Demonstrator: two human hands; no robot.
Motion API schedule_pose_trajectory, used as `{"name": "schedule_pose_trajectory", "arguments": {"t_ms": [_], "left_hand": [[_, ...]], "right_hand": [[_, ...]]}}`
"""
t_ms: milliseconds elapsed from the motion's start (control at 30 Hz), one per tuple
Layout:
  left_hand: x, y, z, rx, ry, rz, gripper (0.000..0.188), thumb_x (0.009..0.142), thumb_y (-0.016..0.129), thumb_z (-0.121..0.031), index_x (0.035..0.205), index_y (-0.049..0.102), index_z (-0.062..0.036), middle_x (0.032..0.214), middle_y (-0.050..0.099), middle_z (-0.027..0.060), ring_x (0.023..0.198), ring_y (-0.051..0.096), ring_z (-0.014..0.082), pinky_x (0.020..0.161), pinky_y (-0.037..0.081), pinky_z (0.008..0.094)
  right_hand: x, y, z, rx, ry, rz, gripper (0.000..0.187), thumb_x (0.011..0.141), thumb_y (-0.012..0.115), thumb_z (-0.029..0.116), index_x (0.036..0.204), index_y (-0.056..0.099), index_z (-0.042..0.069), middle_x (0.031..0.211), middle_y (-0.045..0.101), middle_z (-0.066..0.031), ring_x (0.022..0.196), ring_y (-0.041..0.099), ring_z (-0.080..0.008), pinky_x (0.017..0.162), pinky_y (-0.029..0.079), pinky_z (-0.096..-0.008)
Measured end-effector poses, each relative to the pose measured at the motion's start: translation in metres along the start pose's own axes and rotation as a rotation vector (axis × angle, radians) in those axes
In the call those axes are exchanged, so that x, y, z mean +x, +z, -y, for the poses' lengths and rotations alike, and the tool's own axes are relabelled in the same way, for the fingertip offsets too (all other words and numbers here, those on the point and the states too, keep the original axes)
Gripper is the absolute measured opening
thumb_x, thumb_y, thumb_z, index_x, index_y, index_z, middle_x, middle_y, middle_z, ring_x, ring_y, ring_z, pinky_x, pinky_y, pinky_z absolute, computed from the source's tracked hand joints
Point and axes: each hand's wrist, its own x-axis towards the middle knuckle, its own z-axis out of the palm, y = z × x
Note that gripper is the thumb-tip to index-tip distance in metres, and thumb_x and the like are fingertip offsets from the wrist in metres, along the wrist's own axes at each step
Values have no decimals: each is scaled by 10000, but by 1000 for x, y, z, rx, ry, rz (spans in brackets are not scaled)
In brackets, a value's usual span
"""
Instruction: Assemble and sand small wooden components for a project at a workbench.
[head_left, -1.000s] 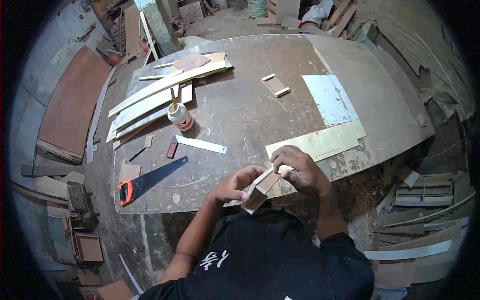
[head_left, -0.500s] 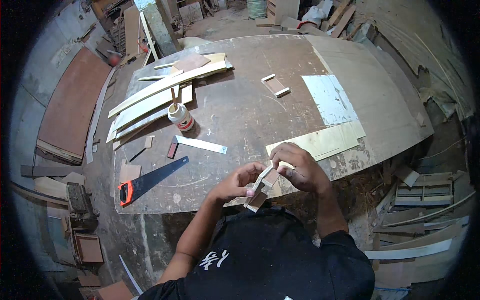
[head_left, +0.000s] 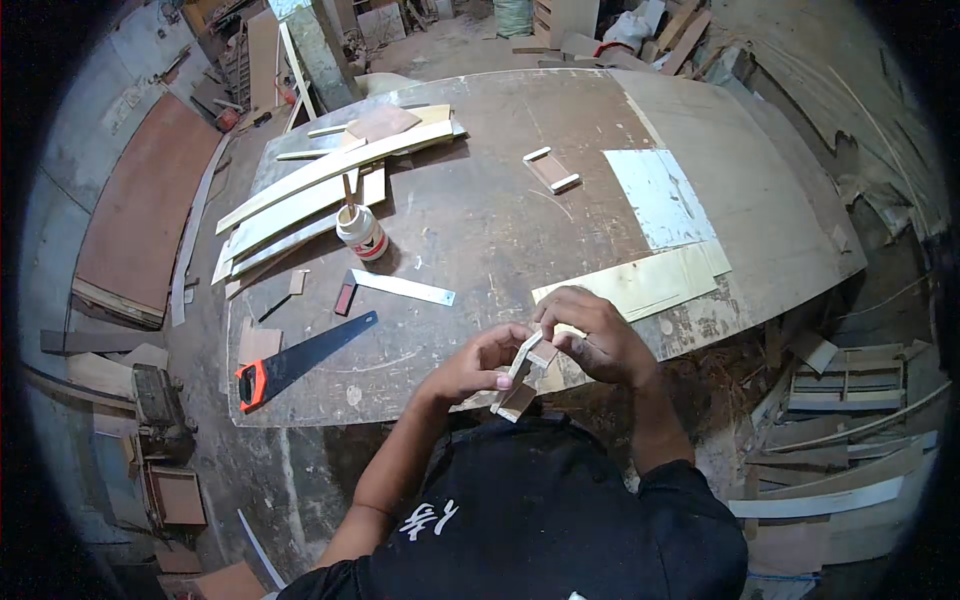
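Note:
Close to my body, over the near edge of the workbench, I hold a small wooden assembly (head_left: 518,398) of thin brown panels joined by pale strips. My left hand (head_left: 480,364) grips its left side, thumb pressed on a pale strip. The fingers of my right hand (head_left: 596,335) pinch the upper end of the piece; the fingertips partly hide what they hold there. Farther off on the bench lies a similar small piece (head_left: 551,171), a brown panel with a pale strip at each end.
Left on the workbench (head_left: 480,230) lie a handsaw (head_left: 305,358), a try square (head_left: 400,289), an open glue bottle (head_left: 361,234) with a brush in it, and stacked pale boards (head_left: 310,200). Thin plywood sheets (head_left: 640,281) lie beyond my right hand. Scrap wood (head_left: 850,380) is piled at the right.
The wooden assembly has tilted slightly between my hands. My right fingers have shifted a little at its upper end. Everything on the bench stays put.

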Motion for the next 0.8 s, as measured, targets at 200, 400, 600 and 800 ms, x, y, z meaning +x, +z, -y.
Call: {"name": "schedule_pose_trajectory", "arguments": {"t_ms": [200,400,600,800], "left_hand": [[1,-3,5,11,0,-14,743,659,794,-313,1241,449,-5,1143,545,72,1068,512,177,947,384,333],[0,-6,10,12,-8,-39,741,664,791,-320,1245,454,-7,1108,560,69,1018,529,163,899,416,315],[4,-11,15,41,22,-31,679,701,769,-253,1244,452,3,1095,563,69,1000,534,151,864,436,296],[4,-14,17,23,3,-56,660,706,761,-229,1241,454,6,1106,560,73,1007,534,155,875,435,310]], "right_hand": [[2,2,1,65,-34,0,670,896,340,636,795,547,7,846,585,-150,845,577,-312,769,450,-381],[4,2,5,60,-19,20,679,897,329,640,797,556,9,853,590,-158,855,581,-316,770,449,-393],[5,1,4,79,-18,31,687,898,322,643,799,560,6,860,598,-160,863,583,-318,776,449,-397],[6,1,3,92,-41,35,680,910,313,626,810,570,5,856,602,-158,864,584,-312,783,447,-398]]}}
